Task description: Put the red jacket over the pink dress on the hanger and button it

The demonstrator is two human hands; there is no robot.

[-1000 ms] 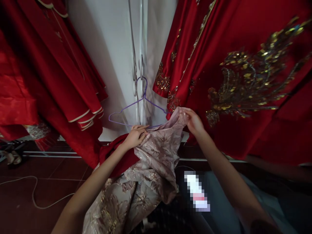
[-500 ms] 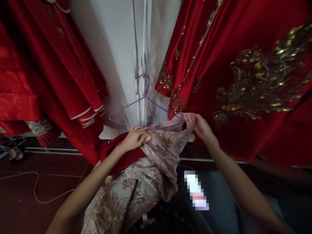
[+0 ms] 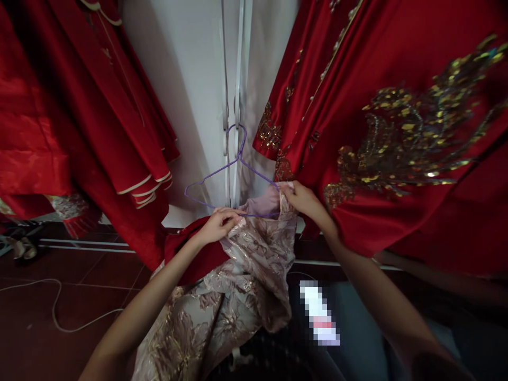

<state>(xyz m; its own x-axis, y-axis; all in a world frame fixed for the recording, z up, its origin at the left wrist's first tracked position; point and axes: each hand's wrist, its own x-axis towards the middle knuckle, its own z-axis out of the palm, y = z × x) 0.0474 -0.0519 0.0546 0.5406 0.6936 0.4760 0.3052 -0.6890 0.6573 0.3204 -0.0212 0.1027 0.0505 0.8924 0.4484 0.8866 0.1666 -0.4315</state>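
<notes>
A pale pink and gold floral dress (image 3: 257, 254) hangs down across my lap, its upper edge by a purple wire hanger (image 3: 214, 174). My left hand (image 3: 218, 225) pinches the dress's top edge beside the hanger's bottom bar. With its fingers closed on the dress near the hanger's right end, my right hand (image 3: 302, 200) holds the shoulder edge. The hanger's right corner sits inside the dress opening, while its left arm is bare. Dark red cloth (image 3: 198, 264) shows under my left wrist.
Red garments (image 3: 119, 106) hang at the left, and a red gown with gold sequins (image 3: 397, 143) hangs at the right. Behind the hanger are white metal poles (image 3: 238, 79). A white cable (image 3: 59, 312) and shoes (image 3: 24, 247) lie on the floor; a pixelated bright screen (image 3: 319, 312) is at lower right.
My right hand has moved left and slightly down, drawing the dress's shoulder edge over the hanger's right end. My left hand stays nearly in place.
</notes>
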